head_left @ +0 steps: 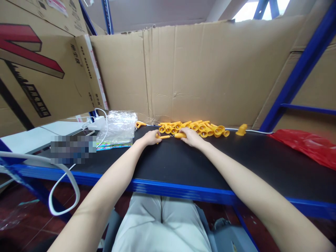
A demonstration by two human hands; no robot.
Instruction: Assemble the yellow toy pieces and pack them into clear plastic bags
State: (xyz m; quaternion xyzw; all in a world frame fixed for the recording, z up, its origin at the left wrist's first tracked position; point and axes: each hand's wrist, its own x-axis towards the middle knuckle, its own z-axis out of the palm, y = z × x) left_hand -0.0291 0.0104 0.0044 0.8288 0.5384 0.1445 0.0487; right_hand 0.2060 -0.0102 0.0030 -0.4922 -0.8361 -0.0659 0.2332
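Left hand: fingers pinch the near end of a ribbed yellow piece, whose stem points toward the other hand.
Right hand: thumb and fingers close round a smooth yellow piece in front of the row.
Thin coil: appears to lie in the gap between the two held pieces; whether it is fixed to either is too small to tell.
Yellow row: funnel-ended pieces lie bunched along the back of the black table, just behind the right hand.
Lone yellow piece: stands apart, right of the row.
Step in hand: seemingly lining up the two held pieces end to end, with the coil between.
Next move: probably calls for a steady grip on both, ends kept level, without bending the coil.
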